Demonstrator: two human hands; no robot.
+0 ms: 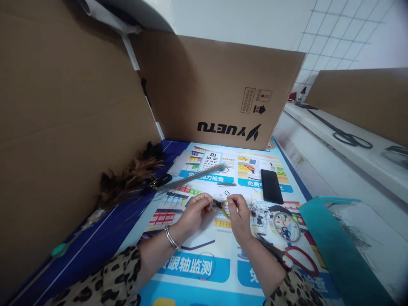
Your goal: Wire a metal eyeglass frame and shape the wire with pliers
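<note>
Near the middle of the table, my left hand (196, 214) and my right hand (239, 216) are close together, each with thumb and fingers pinched. Between them is a thin yellow curved band (226, 212) with a small dark piece at its left end. My left fingertips grip the dark end, and my right fingertips grip the yellow part. What the dark piece is made of is too small to tell. Just beyond my fingers lies a small black ring (227, 193). Thin loose wire scraps (259, 208) and small dark bits are scattered right of my right hand.
A bundle of thin wires (197, 175) lies behind my hands. To the right are a black phone (271, 187), a round clear dish (295, 234), red-handled scissors (306, 267) and a teal box (338, 242). Brown feathers (127, 180) lie left, by cardboard walls (223, 93).
</note>
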